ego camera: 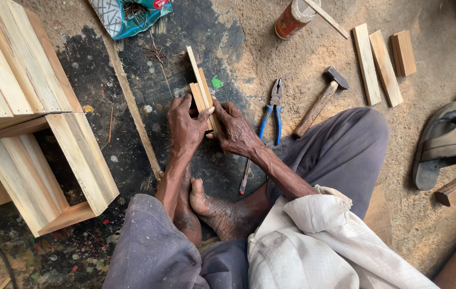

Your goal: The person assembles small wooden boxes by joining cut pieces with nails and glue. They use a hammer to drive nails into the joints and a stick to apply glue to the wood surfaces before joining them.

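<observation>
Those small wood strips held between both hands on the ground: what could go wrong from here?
1. The small wood strips stand on edge, pinched only by the left hand and right hand; they might slip out of line.
2. Loose nails lie on the ground just beyond the hands, and the bare feet are close, so a prick seems possible.
3. The hammer and pliers lie near the right knee and could be knocked.

pliers (273, 109) right of hands (212, 128), hammer (321, 99) farther right

floor (270, 59) | pliers (274, 109), hammer (321, 101), wood strips (383, 61), nails (154, 53), sandal (445, 142)
</observation>
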